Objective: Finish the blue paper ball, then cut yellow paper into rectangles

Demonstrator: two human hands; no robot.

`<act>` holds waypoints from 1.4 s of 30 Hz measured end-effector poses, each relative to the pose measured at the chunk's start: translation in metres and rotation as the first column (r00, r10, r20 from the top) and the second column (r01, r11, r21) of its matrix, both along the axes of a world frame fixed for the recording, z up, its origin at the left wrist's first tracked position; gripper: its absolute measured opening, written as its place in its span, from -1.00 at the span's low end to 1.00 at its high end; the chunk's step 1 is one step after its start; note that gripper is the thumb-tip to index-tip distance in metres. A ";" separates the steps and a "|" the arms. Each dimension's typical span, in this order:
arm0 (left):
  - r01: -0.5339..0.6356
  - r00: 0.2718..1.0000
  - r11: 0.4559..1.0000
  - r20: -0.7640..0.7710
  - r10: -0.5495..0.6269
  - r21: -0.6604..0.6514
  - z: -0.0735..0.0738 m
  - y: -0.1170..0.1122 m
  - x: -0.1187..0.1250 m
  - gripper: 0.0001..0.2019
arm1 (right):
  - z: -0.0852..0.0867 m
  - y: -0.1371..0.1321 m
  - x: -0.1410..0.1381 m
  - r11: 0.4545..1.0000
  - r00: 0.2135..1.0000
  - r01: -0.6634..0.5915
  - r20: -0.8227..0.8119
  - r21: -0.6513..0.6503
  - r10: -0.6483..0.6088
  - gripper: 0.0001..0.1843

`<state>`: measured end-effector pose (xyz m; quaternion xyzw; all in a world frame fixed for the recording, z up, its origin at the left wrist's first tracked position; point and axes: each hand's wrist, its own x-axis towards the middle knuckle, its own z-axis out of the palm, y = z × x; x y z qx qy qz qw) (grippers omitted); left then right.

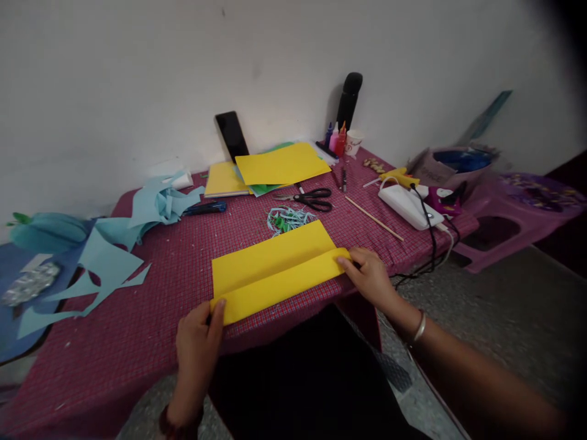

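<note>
A sheet of yellow paper (270,260) lies at the table's front edge, its near side folded over into a long flap. My left hand (202,330) grips the flap's left end between thumb and fingers. At the right end, my right hand (367,275) pinches the same folded edge, thumb on top. The fold stands slightly raised and is not pressed flat. Just beyond the sheet sit a tangle of thin blue and green paper strips (287,219) and black-handled scissors (312,198).
More yellow sheets (284,165) lie at the back near a leaning phone (232,134). Cut light-blue paper (110,256) spreads over the left side. A thin wooden stick (373,218), a white power bank-like box (409,205) with cables, glue bottles (340,140) and a paper cup (353,142) stand rightward.
</note>
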<state>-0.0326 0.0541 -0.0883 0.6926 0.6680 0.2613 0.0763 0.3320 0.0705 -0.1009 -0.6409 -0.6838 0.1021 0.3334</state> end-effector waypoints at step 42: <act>-0.193 0.977 0.978 -0.110 0.184 -0.079 0.006 -0.007 0.006 -0.46 | 0.014 0.011 -0.027 0.979 0.996 0.071 0.061 -0.190 -0.061 -0.66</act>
